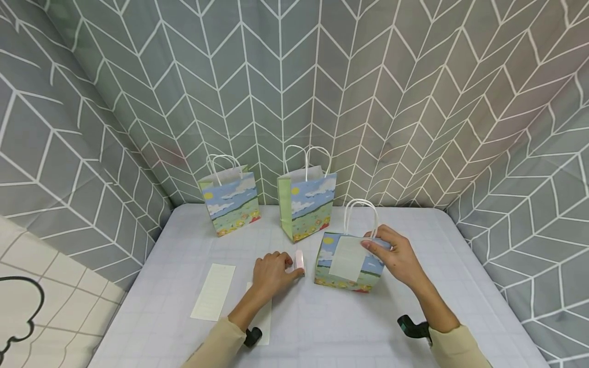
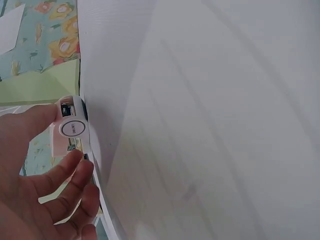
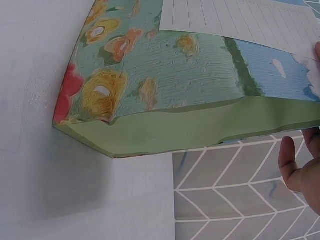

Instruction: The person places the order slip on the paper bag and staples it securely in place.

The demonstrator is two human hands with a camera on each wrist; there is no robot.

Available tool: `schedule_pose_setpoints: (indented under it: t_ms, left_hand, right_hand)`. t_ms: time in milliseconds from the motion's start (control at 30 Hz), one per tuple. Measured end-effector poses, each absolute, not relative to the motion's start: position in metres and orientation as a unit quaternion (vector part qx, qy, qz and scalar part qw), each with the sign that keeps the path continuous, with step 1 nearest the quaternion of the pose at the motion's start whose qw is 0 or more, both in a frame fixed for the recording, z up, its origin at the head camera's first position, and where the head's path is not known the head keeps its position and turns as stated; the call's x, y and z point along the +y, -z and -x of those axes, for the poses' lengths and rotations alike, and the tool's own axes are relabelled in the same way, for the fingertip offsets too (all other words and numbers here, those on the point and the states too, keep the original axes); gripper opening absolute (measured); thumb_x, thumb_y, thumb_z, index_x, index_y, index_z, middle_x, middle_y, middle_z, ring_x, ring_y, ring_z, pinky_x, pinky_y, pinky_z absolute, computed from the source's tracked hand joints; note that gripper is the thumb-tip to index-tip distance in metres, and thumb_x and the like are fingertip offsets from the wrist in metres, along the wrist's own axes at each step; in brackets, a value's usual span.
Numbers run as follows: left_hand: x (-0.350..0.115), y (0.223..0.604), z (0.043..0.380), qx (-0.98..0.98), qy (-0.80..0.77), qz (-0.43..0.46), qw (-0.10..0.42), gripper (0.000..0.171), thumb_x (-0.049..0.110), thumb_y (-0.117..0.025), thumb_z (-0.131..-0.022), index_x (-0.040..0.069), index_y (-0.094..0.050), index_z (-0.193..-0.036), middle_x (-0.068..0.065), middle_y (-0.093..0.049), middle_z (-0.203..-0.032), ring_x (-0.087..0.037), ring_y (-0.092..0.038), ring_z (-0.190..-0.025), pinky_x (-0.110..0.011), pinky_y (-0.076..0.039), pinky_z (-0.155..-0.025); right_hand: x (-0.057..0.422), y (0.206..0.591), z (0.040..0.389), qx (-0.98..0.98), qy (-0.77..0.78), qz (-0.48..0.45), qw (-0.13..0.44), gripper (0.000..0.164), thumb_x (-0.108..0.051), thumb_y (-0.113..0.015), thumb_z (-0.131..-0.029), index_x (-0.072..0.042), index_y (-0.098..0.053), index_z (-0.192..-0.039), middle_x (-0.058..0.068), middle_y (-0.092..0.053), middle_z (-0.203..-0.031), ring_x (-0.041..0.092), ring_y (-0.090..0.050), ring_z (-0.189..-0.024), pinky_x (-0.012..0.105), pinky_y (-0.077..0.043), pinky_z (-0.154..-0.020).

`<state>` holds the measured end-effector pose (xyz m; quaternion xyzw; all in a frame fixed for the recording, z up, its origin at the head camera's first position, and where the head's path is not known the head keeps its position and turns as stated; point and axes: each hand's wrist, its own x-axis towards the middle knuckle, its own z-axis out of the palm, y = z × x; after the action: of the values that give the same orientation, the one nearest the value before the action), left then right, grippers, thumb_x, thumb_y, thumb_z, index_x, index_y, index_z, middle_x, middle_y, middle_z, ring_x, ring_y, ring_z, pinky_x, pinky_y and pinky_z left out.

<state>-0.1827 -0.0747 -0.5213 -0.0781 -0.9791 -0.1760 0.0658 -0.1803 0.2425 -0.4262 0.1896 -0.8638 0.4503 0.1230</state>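
Note:
My right hand (image 1: 398, 253) pinches a lined paper slip (image 1: 346, 259) against the top edge of a small gift bag (image 1: 322, 268), below its white twisted handles (image 1: 361, 202). The bag is painted with sky, field and flowers, and its green side (image 3: 190, 127) shows in the right wrist view. To the left of it, my left hand (image 1: 272, 273) holds a small pink and white stapler (image 1: 299, 259) between thumb and fingers, close over the table. In the left wrist view the stapler (image 2: 72, 127) shows its round label, with the thumb at one side and fingertips at the other.
Two matching gift bags stand upright at the back, one at the left (image 1: 232, 202) and one in the middle (image 1: 308, 204). A lined slip (image 1: 213, 292) lies on the white-covered table (image 1: 331, 332); another slip (image 1: 263, 322) is partly under the left forearm. Patterned curtains (image 1: 294, 92) surround the table.

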Motion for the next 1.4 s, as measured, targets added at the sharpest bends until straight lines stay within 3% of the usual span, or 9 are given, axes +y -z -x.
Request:
schedule_pose_setpoints:
  t_ms: [300, 867, 1100, 1400]
  left_hand:
    - [-0.068, 0.522, 0.182, -0.979, 0.181, 0.076, 0.059, 0.048, 0.070, -0.069, -0.081, 0.022, -0.066, -0.082, 0.007, -0.057, -0.077, -0.019, -0.057, -0.074, -0.043, -0.042, -0.074]
    - [-0.072, 0.511, 0.183, -0.979, 0.170, 0.087, 0.077, 0.031, 0.051, -0.076, -0.081, 0.023, -0.069, -0.070, 0.009, -0.053, -0.065, -0.015, -0.051, -0.063, -0.044, -0.042, -0.069]
    - [-0.074, 0.511, 0.183, -0.975, 0.172, 0.105, 0.092, 0.017, 0.037, -0.077, -0.076, 0.021, -0.075, -0.081, 0.008, -0.057, -0.069, -0.016, -0.054, -0.065, -0.044, -0.041, -0.070]
    - [-0.079, 0.509, 0.187, -0.974, 0.167, 0.128, 0.083, 0.022, 0.022, -0.081, -0.075, 0.021, -0.080, -0.097, 0.002, -0.069, -0.088, -0.021, -0.060, -0.077, -0.046, -0.041, -0.075]
  right_hand:
    - [0.243, 0.428, 0.180, -0.861, -0.455, -0.190, 0.122, 0.007, -0.018, -0.073, -0.094, -0.018, -0.076, -0.101, -0.007, -0.063, -0.095, 0.011, -0.056, -0.084, 0.027, -0.049, -0.068]
    - [0.241, 0.424, 0.179, -0.870, -0.438, -0.186, 0.125, 0.013, -0.014, -0.073, -0.093, -0.014, -0.076, -0.106, -0.003, -0.064, -0.098, 0.010, -0.055, -0.087, 0.026, -0.048, -0.070]
    - [0.242, 0.426, 0.179, -0.868, -0.444, -0.186, 0.121, 0.010, -0.020, -0.072, -0.095, -0.018, -0.076, -0.104, -0.007, -0.063, -0.097, 0.012, -0.056, -0.088, 0.027, -0.049, -0.070]
    - [0.243, 0.428, 0.179, -0.869, -0.442, -0.185, 0.124, 0.012, -0.014, -0.072, -0.094, -0.014, -0.076, -0.105, -0.004, -0.063, -0.098, 0.009, -0.054, -0.088, 0.026, -0.047, -0.071]
